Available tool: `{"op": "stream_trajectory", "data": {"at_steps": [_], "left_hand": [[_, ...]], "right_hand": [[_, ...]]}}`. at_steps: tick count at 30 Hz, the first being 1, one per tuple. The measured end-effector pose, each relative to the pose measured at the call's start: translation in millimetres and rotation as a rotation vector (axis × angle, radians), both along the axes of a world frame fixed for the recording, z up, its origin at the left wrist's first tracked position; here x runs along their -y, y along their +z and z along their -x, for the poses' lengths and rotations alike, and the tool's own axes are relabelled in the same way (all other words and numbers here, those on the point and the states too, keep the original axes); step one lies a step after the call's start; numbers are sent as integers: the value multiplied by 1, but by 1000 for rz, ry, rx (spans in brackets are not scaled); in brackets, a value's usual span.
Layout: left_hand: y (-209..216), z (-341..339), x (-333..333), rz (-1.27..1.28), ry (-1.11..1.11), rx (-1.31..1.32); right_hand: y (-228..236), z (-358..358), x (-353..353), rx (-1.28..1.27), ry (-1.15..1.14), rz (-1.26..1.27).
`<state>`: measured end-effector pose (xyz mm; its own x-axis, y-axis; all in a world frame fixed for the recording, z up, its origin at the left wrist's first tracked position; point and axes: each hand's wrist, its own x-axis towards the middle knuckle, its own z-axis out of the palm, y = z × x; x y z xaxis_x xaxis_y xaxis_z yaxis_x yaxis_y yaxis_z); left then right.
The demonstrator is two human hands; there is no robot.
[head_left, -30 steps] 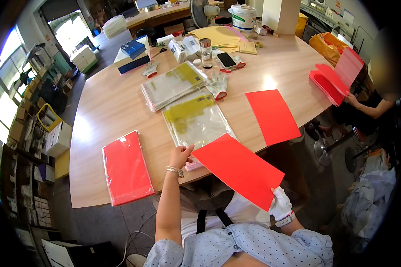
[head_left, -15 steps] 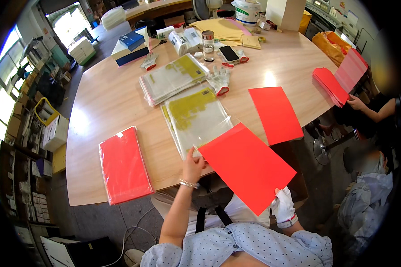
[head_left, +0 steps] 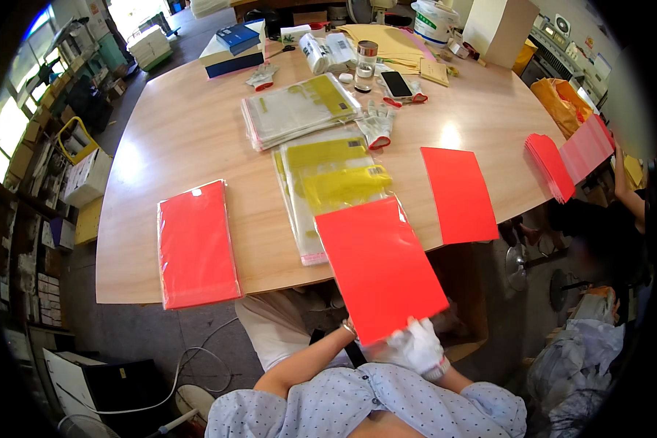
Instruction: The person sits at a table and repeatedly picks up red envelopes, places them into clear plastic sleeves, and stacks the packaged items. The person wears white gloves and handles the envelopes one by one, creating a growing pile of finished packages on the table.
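Observation:
A red paper sheet (head_left: 383, 270) tilts over the table's near edge. A clear plastic bag with a yellow printed band (head_left: 347, 187) shows past its far end and seems to be around it. At the sheet's near edge, my right hand (head_left: 420, 347), in a white glove, has its fingers closed on the sheet. My bare left hand (head_left: 351, 325), with a bracelet at the wrist, is mostly under the sheet; its fingers are hidden. Beyond lies a stack of clear bags (head_left: 299, 237) with yellow print. To the right rests another red sheet (head_left: 460, 196).
On the left lies a wrapped red pack (head_left: 197, 244). Farther back are more clear bags (head_left: 299, 109), work gloves (head_left: 377, 125), a phone (head_left: 396, 84), a glass jar (head_left: 366, 66) and a blue box (head_left: 237, 40). Another person handles red sheets (head_left: 550, 166) at the right.
The red sheet has turned more upright and moved slightly left, with the bag's yellow band now beyond it. My left hand has gone from the bag stack to beneath the sheet.

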<state>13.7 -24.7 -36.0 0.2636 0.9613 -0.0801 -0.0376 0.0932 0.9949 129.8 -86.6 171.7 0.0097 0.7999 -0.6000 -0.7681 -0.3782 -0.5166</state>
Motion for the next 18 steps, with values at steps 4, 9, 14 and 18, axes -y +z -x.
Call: {"op": "stream_trajectory", "data": {"at_steps": [4, 9, 14, 18], "left_hand": [[29, 10, -5, 295, 5, 74], [62, 31, -14, 116, -33, 299], [76, 87, -12, 484, 216, 430], [75, 97, -17, 493, 73, 408]], "right_hand": [[-59, 7, -70, -341, 5, -186], [-54, -5, -91, -228, 239, -173], [-36, 2, -79, 891, 706, -335], [-21, 44, -88, 1641, 509, -955]]}}
